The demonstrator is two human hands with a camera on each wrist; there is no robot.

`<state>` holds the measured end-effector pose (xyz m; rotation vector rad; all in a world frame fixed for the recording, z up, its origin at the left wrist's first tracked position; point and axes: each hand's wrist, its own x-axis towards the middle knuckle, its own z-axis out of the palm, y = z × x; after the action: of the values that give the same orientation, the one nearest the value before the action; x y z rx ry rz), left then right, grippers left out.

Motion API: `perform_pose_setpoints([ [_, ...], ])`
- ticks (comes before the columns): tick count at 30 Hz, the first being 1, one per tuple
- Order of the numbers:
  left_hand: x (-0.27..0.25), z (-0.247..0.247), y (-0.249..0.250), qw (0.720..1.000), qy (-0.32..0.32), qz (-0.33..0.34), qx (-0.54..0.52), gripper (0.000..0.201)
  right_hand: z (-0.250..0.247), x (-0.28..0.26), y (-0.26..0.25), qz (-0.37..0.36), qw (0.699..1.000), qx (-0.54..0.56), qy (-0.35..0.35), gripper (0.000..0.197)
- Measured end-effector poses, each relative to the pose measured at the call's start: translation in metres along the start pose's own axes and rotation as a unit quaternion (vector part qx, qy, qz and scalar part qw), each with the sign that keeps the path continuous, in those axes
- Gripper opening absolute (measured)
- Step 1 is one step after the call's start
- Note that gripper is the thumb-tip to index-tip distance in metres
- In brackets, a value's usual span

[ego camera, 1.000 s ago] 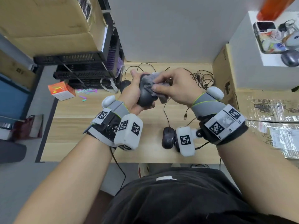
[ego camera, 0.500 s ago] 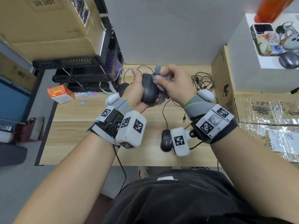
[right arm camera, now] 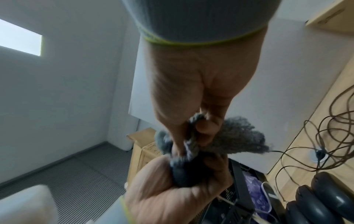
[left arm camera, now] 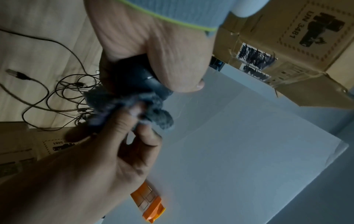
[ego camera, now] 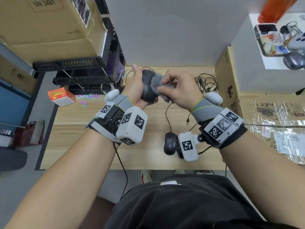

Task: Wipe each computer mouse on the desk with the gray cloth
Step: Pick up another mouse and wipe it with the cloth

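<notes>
My left hand [ego camera: 137, 87] grips a black wired mouse [ego camera: 147, 87] lifted above the wooden desk [ego camera: 79, 133], its cable hanging down. My right hand [ego camera: 173, 85] pinches a bunched gray cloth [ego camera: 156, 82] and presses it against the mouse's right side. In the left wrist view the cloth [left arm camera: 122, 104] sits just past the mouse [left arm camera: 147, 74]. In the right wrist view the cloth [right arm camera: 239, 136] spreads over the mouse [right arm camera: 182, 175]. A second black mouse [ego camera: 170, 143] lies on the desk near the front edge. Another lies beside it, half hidden by my right wrist camera.
Tangled black cables [ego camera: 204, 83] lie at the desk's back right, next to a cardboard box [ego camera: 229, 80]. Black crates [ego camera: 82, 78] and an orange carton [ego camera: 61, 96] stand to the left. Taped cardboard [ego camera: 272, 113] covers the right side. More dark mice [right arm camera: 325, 197] show in the right wrist view.
The mouse has been turned more upright in my left hand. The cloth has slid from its top to its right side as my right hand rubs.
</notes>
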<state>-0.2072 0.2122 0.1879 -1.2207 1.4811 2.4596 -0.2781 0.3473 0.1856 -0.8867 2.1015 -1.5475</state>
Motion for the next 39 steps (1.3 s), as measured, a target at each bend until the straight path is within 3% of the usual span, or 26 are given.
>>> perform_pose_setpoints([
  [2, -0.002, -0.003, -0.003, 1.000, -0.022, -0.007, 0.005, 0.100, 0.004, -0.008, -0.008, -0.034, 0.995, -0.037, -0.087, 0.026],
  [4, -0.002, -0.005, -0.002, 0.999, -0.031, -0.014, -0.002, 0.099, 0.003, -0.006, -0.010, -0.013, 0.995, -0.022, -0.096, 0.024],
  [7, -0.007, 0.002, -0.002, 0.999, -0.037, -0.003, 0.013, 0.090, -0.004, 0.008, -0.001, 0.044, 0.997, -0.014, 0.067, 0.026],
  [8, -0.009, 0.005, -0.002, 0.999, -0.042, 0.000, 0.016, 0.088, -0.006, 0.011, 0.001, 0.047, 0.994, -0.024, 0.093, 0.026],
  [9, -0.007, 0.005, -0.004, 0.999, -0.041, 0.001, 0.015, 0.085, -0.006, 0.010, 0.001, 0.039, 0.996, -0.020, 0.080, 0.026],
  [12, -0.006, -0.003, -0.004, 0.999, -0.031, -0.012, 0.001, 0.090, 0.000, -0.001, -0.013, -0.020, 0.998, -0.020, -0.061, 0.026],
  [14, -0.008, -0.006, -0.001, 0.999, -0.045, -0.010, -0.003, 0.094, -0.001, -0.002, -0.017, -0.007, 0.992, 0.012, -0.125, 0.022],
  [15, -0.009, -0.006, -0.001, 0.999, -0.051, -0.009, -0.010, 0.091, -0.004, 0.001, -0.016, 0.001, 0.994, 0.017, -0.104, 0.023],
  [18, -0.010, -0.003, 0.003, 0.998, -0.054, 0.001, -0.015, 0.084, -0.010, 0.016, 0.000, 0.039, 0.997, -0.034, 0.052, 0.027],
  [19, -0.010, -0.002, 0.004, 0.998, -0.062, -0.002, -0.019, 0.085, -0.009, 0.016, 0.002, 0.040, 0.997, -0.031, 0.057, 0.028],
  [23, -0.007, -0.007, 0.007, 0.998, -0.069, 0.001, -0.017, 0.089, 0.002, 0.002, -0.013, -0.040, 0.989, 0.034, -0.138, 0.028],
  [24, -0.007, -0.007, 0.008, 0.997, -0.071, 0.001, -0.018, 0.089, 0.001, 0.003, -0.013, -0.038, 0.987, 0.038, -0.153, 0.028],
  [29, -0.008, -0.006, 0.010, 0.998, -0.060, -0.004, -0.023, 0.090, -0.012, 0.022, 0.009, 0.050, 0.996, -0.029, 0.070, 0.026],
  [31, -0.007, -0.005, 0.011, 0.997, -0.068, -0.004, -0.026, 0.091, -0.008, 0.018, 0.005, 0.032, 0.999, 0.014, 0.032, 0.028],
  [34, -0.006, -0.008, 0.010, 0.998, -0.053, 0.000, -0.037, 0.087, -0.001, 0.006, -0.007, -0.019, 0.990, 0.065, -0.122, 0.029],
  [35, -0.007, -0.009, 0.010, 0.998, -0.050, -0.002, -0.036, 0.085, -0.002, 0.006, -0.007, -0.012, 0.987, 0.065, -0.145, 0.028],
  [36, -0.008, -0.010, 0.010, 0.999, -0.048, -0.002, -0.025, 0.086, -0.004, 0.008, -0.006, -0.001, 0.989, 0.065, -0.135, 0.027],
  [39, -0.015, -0.007, 0.010, 0.998, -0.064, 0.003, 0.005, 0.083, -0.012, 0.021, 0.006, 0.052, 0.998, -0.034, 0.018, 0.024],
])
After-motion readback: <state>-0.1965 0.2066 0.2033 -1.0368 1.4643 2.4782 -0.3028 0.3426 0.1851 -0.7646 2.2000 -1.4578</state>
